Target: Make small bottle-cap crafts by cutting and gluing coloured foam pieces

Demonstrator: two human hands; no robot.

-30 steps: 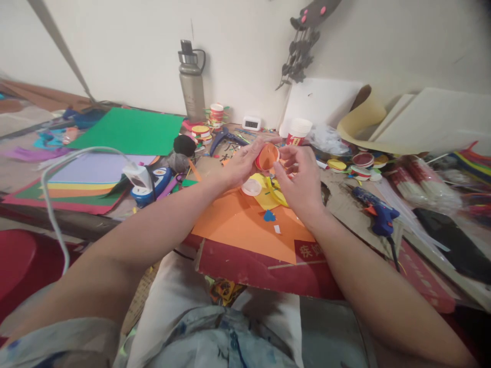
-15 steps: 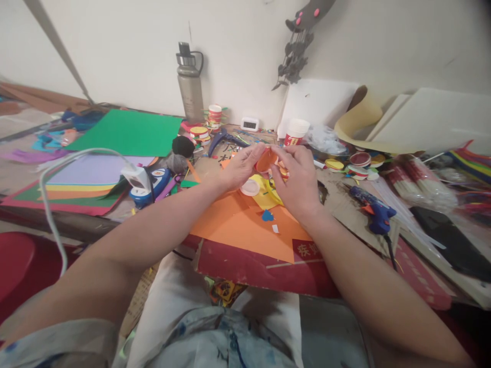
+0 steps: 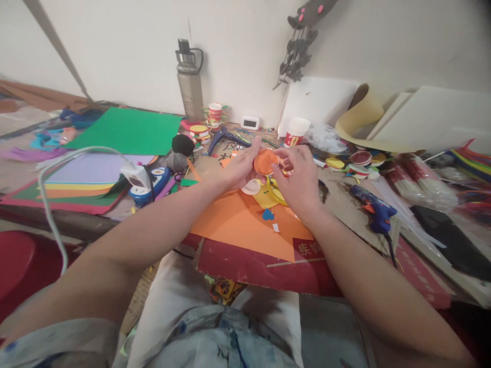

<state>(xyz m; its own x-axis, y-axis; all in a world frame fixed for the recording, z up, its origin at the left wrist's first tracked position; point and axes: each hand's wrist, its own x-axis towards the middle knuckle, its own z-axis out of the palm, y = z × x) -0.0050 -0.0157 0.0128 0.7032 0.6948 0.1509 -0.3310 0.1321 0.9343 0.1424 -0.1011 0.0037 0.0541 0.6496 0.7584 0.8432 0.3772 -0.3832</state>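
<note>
A small round paper piece point(image 3: 265, 162) with an orange face and a red-and-white rim sits between my hands above the worktable. My left hand point(image 3: 243, 167) grips it from the left, with fingers beneath and behind. My right hand point(image 3: 299, 171) is at its right edge, thumb and forefinger at the rim, the other fingers curled. Below lie an orange sheet point(image 3: 245, 225), a yellow sheet point(image 3: 261, 200), a white disc point(image 3: 251, 187), a blue paper cutout point(image 3: 267, 214) and a yellow ring-shaped thing point(image 3: 273, 191), partly hidden by my right hand.
At right, a blue glue gun point(image 3: 376, 209) lies near a black phone point(image 3: 448, 240). A bottle point(image 3: 190, 84), a white clock point(image 3: 250, 122) and paper cups point(image 3: 296, 132) stand along the wall. Coloured sheets point(image 3: 126, 130) and a white-corded plug point(image 3: 136, 176) occupy the left.
The round piece has tipped so its orange face shows more fully toward me. My right fingers have spread slightly, and the left fingers have straightened.
</note>
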